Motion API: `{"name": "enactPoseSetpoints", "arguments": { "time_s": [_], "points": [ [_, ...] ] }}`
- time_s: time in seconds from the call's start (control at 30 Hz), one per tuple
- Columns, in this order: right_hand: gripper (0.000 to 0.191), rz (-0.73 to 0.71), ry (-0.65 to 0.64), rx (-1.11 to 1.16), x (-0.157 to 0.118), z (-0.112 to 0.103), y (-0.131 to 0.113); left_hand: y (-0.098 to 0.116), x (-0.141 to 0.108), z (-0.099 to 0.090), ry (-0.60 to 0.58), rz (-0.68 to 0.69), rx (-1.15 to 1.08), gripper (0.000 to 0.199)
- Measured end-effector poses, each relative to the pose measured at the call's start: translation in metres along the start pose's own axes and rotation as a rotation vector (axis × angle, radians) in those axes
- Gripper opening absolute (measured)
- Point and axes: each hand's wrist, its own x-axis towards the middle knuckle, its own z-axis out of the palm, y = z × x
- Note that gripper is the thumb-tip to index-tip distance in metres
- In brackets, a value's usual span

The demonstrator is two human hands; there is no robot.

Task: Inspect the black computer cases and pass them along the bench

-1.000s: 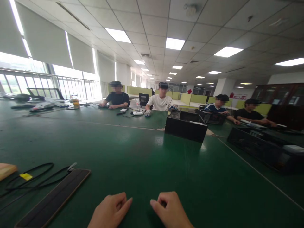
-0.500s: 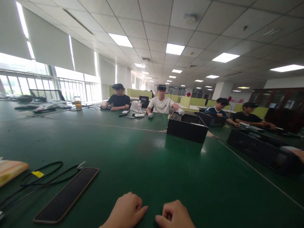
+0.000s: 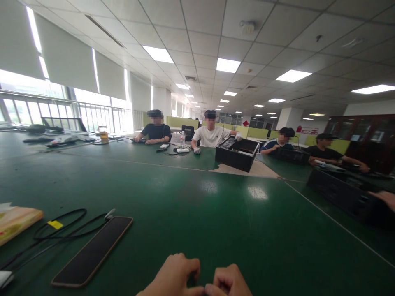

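Note:
My left hand (image 3: 175, 276) is at the bottom of the view, low over the green table (image 3: 160, 230). Its index finger curves away from the thumb, leaving a gap with nothing in it. My right hand (image 3: 230, 281) is beside it with the fingers curled in; I see nothing in them. The tips of my two thumbs meet or nearly meet between the hands. To the left of my left hand a phone (image 3: 94, 250) lies flat, screen dark. A black cable (image 3: 69, 235) with a yellow tag runs to its far end.
A soft pack of tissues (image 3: 20, 222) lies at the left edge. Across the table a person's gloved hand (image 3: 238, 136) rests on a black computer case (image 3: 236, 158), tilted. Another black case (image 3: 345, 197) stands at the right. Several people sit around the table. A bottle (image 3: 182, 139) stands far back.
My hands have come closer together, and my left index finger has spread from the thumb. The black case across the table has tilted and moved back. The case at the right has shifted right.

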Motion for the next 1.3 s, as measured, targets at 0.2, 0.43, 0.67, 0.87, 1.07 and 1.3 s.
{"name": "enactPoseSetpoints", "arguments": {
  "time_s": [0.2,0.43,0.67,0.87,1.07,1.3],
  "points": [
    [0.067,-0.305,-0.017,0.186,0.002,0.010,0.001,0.012,-0.002,-0.002,-0.039,0.152,0.077,0.059],
    [0.061,-0.257,0.019,0.120,-0.002,0.007,-0.004,0.009,-0.004,0.004,-0.028,0.214,0.074,0.053],
    [0.032,-0.095,0.021,0.071,-0.008,-0.002,-0.025,0.014,-0.005,0.002,-0.007,0.206,0.080,0.032],
    [0.017,-0.163,0.139,0.017,-0.006,-0.005,-0.030,0.007,-0.007,0.009,0.062,0.110,0.062,0.017],
    [0.026,-0.223,0.112,-0.054,-0.003,-0.002,-0.026,-0.001,-0.001,0.015,0.134,0.060,0.043,0.020],
    [0.027,-0.250,0.051,-0.125,-0.004,-0.004,-0.028,-0.002,-0.002,0.015,0.162,0.012,0.006,0.022]
  ]
}}
